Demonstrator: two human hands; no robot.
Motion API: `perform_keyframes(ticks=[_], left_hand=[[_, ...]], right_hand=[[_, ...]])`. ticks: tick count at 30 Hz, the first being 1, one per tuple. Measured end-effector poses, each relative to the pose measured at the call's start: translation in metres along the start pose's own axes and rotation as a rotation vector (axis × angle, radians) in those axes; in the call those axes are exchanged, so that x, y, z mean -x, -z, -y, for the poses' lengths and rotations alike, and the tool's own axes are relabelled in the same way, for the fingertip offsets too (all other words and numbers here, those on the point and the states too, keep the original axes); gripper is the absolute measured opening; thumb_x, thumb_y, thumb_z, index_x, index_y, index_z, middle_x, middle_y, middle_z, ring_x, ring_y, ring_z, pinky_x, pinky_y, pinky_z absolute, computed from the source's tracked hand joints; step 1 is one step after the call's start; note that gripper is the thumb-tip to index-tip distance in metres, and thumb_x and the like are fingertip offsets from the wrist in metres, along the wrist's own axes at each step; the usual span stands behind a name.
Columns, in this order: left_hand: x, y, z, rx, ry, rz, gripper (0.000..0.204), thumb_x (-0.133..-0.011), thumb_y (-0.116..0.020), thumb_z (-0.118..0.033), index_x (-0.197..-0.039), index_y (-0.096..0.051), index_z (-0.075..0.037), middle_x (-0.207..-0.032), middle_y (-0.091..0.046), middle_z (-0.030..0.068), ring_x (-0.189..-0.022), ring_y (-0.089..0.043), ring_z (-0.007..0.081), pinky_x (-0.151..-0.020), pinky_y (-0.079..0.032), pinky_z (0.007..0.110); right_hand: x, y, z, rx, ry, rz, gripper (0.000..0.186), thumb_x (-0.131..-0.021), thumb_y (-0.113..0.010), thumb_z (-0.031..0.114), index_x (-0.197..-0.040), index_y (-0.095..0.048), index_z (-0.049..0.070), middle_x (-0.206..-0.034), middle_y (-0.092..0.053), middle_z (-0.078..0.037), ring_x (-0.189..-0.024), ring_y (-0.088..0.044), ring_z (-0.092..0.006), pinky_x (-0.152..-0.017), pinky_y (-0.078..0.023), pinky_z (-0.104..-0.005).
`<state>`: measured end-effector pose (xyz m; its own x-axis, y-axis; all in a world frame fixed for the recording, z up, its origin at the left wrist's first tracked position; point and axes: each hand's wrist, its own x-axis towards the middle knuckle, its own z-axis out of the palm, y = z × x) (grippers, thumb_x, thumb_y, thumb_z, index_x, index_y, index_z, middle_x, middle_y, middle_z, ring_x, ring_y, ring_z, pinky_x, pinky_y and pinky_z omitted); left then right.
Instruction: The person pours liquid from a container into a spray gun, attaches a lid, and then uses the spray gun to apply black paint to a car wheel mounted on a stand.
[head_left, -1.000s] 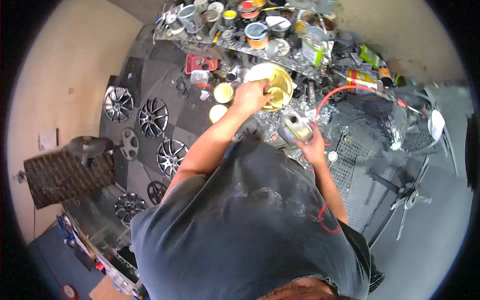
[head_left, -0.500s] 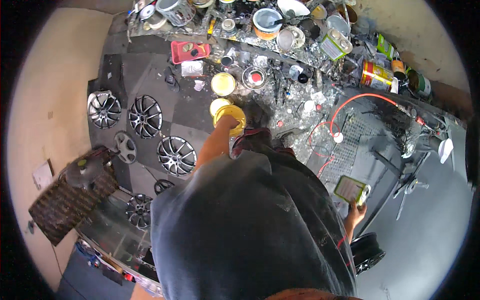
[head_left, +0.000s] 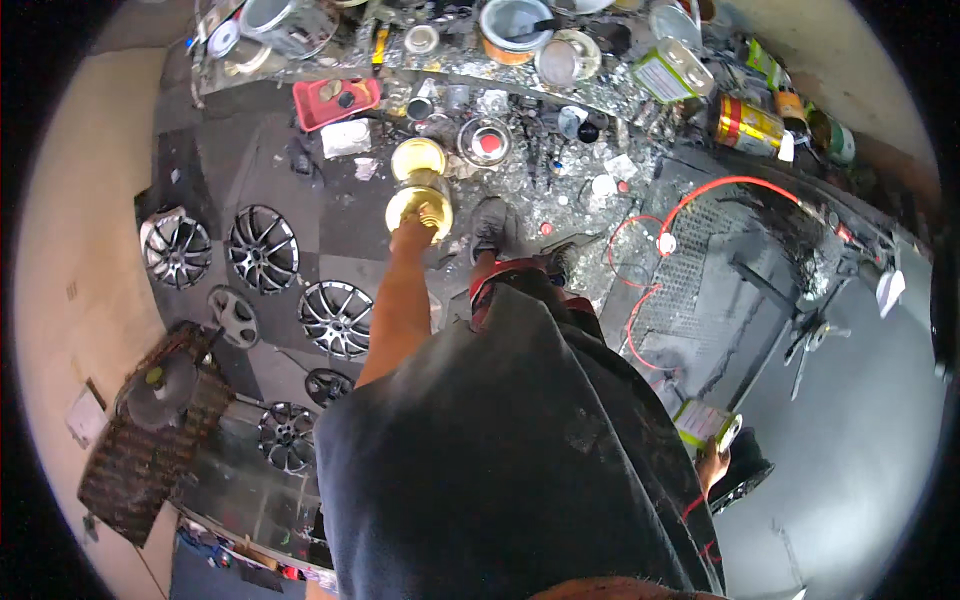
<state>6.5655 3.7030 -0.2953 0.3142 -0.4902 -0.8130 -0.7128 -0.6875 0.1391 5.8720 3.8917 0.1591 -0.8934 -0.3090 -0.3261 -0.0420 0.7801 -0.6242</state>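
Observation:
My left hand (head_left: 412, 232) reaches down to the floor, its fingers closed over the near part of a round yellow-gold lid (head_left: 434, 196). It could also be the open end of a tin; the view does not settle which. Just beyond it lies another round, gold-coloured piece (head_left: 418, 158). Out to the right, my right hand (head_left: 712, 466) grips a rectangular green-and-white metal can (head_left: 698, 422) by its end. My shirt and trousers hide part of the floor between the hands.
Several wheels and wheel covers (head_left: 263, 250) lie at left. A cluttered bench (head_left: 600, 95) crosses the far side, with a red tray (head_left: 335, 103) at its edge. An orange hose (head_left: 728, 182) curls across the right floor. A black wheel rim (head_left: 745, 475) stands beside my right hand.
The view has shifted. My left hand has lowered the gold lid toward the floor, farther from my feet. My right hand, with the can, has drawn back nearer the black rim.

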Motion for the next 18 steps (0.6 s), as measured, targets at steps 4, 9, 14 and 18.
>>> perform_keyframes(ticks=[4,9,14,18], left_hand=[[-0.040,-0.018,0.101,-0.125,-0.117,-0.135,0.083,-0.077,-0.073,-0.051,-0.146,-0.048,-0.012,-0.131,-0.063,0.0195,-0.121,-0.061,0.0361,-0.101,-0.051,0.044],[-0.011,-0.017,0.003,0.271,-0.314,-0.125,0.075,-0.081,-0.075,-0.043,-0.140,-0.053,-0.003,-0.130,-0.062,0.0241,-0.123,-0.059,0.0389,-0.103,-0.048,0.043],[0.007,-0.002,-0.009,-0.033,-0.596,-0.028,0.045,-0.095,-0.060,-0.035,-0.126,-0.064,-0.003,-0.123,-0.066,0.0236,-0.116,-0.062,0.0368,-0.100,-0.048,0.044],[0.050,0.009,-0.067,0.156,-0.490,0.096,0.045,-0.093,-0.064,-0.039,-0.121,-0.067,-0.004,-0.119,-0.068,0.0211,-0.111,-0.063,0.0396,-0.092,-0.050,0.046]], right_hand=[[-0.023,-0.080,0.012,0.005,-0.012,0.151,0.055,-0.084,-0.076,0.008,-0.133,-0.051,0.003,-0.117,-0.063,-0.008,-0.105,-0.061,-0.0217,-0.086,-0.051,-0.0384],[-0.004,-0.086,0.029,-0.360,-0.033,0.161,0.045,-0.087,-0.073,0.012,-0.127,-0.055,0.001,-0.113,-0.063,-0.008,-0.102,-0.063,-0.0222,-0.084,-0.055,-0.0393],[-0.075,-0.092,0.100,-0.527,0.303,-0.037,0.044,-0.083,-0.073,0.005,-0.124,-0.058,-0.002,-0.114,-0.064,-0.008,-0.106,-0.060,-0.0192,-0.093,-0.047,-0.0323],[-0.122,-0.055,0.182,-0.444,0.854,-0.160,0.045,-0.085,-0.071,0.001,-0.127,-0.055,-0.006,-0.115,-0.063,-0.010,-0.103,-0.061,-0.0170,-0.092,-0.049,-0.0302]])
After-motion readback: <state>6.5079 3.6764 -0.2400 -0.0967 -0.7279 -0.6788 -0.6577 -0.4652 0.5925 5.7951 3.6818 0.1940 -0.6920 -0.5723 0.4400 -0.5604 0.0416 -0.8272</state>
